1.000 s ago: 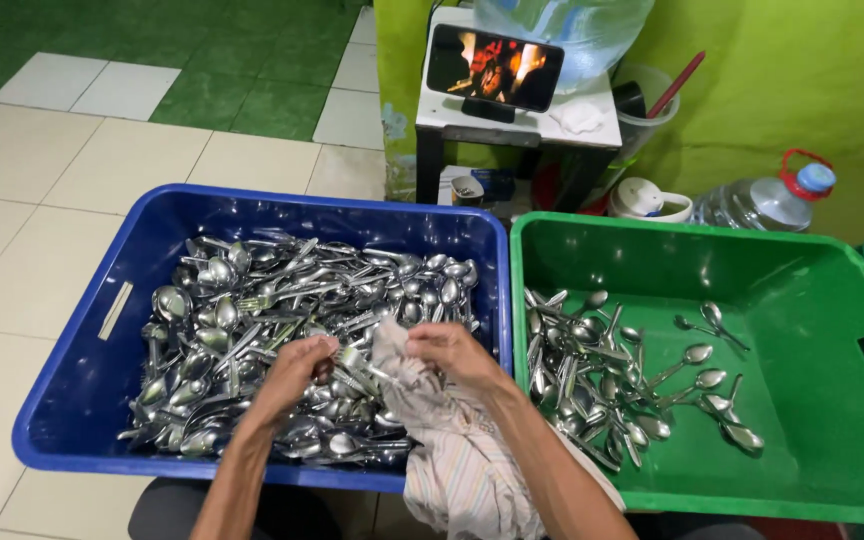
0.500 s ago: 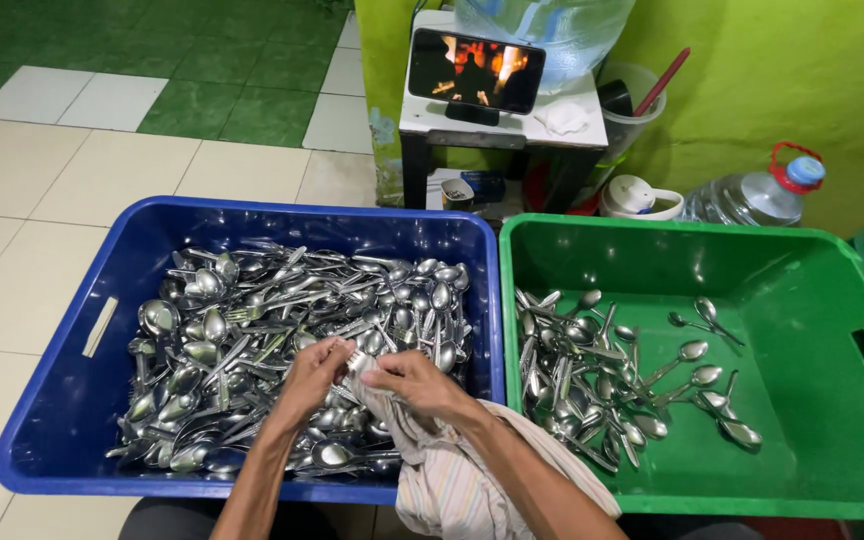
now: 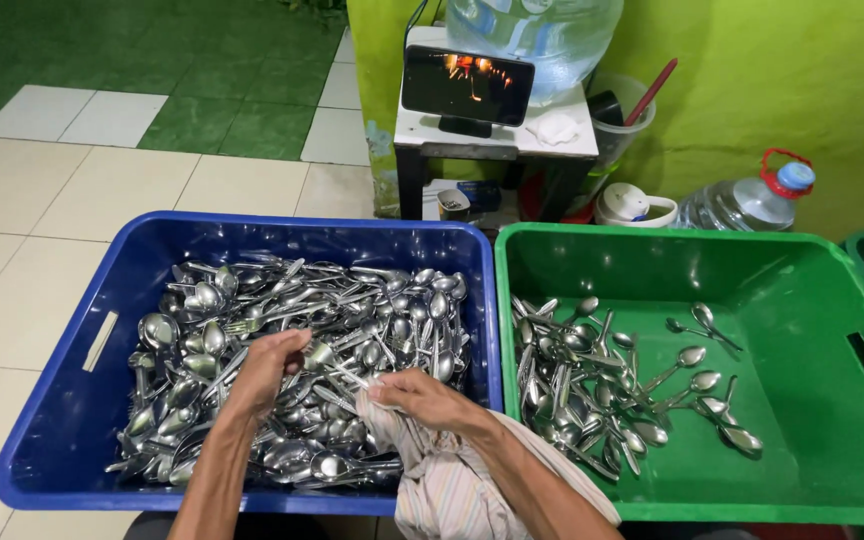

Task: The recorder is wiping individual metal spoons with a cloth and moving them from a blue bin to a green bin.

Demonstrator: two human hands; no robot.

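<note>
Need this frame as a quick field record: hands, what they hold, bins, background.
left hand: over the blue bin, gripping a spoon by its bowl end
right hand: holds a striped cloth wrapped around the spoon's handle
blue bin: on the left, piled with steel spoons and forks
green bin: on the right, smaller spoon pile along its left side, a few loose spoons mid-bin
background: phone upright on a small white table, clear water bottle with red handle by the green wall
floor: cream and green tiles

Tiled floor bears 2 crates.
</note>
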